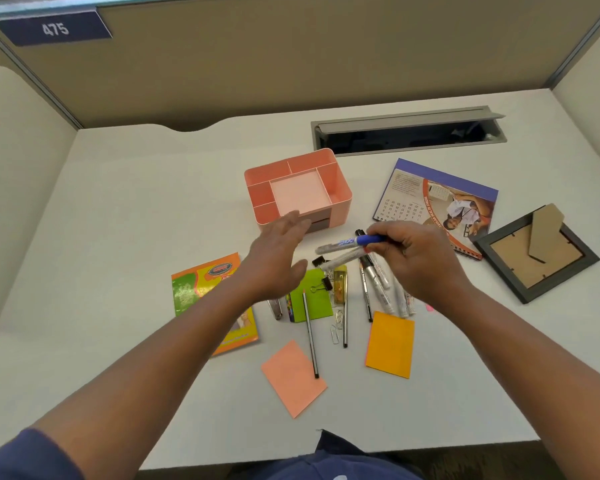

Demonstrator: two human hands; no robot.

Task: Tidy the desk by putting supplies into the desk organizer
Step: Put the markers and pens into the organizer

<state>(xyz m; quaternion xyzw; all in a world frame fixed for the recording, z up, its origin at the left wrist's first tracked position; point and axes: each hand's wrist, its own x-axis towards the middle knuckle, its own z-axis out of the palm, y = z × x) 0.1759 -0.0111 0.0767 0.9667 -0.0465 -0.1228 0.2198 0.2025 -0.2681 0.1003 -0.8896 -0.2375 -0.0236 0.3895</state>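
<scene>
A pink desk organizer [340, 183] with several compartments stands mid-desk. My right hand [420, 261] grips a bundle of markers, a blue-capped one [357, 241] on top, held just in front of the organizer. My left hand [278, 258] hovers with straight fingers above the desk, its fingertips near the organizer's front edge. Below my hands lie more markers [385, 292], two pencils [310, 336], binder clips [321, 285], paper clips [336, 327], a green sticky pad [314, 299], an orange pad [390, 344] and a salmon pad [293, 377].
A colourful booklet [194, 289] lies left under my forearm. A desk calendar [437, 199] and a face-down black picture frame [537, 254] lie to the right. A grey cable hatch [406, 128] opens at the back. Partition walls enclose the desk.
</scene>
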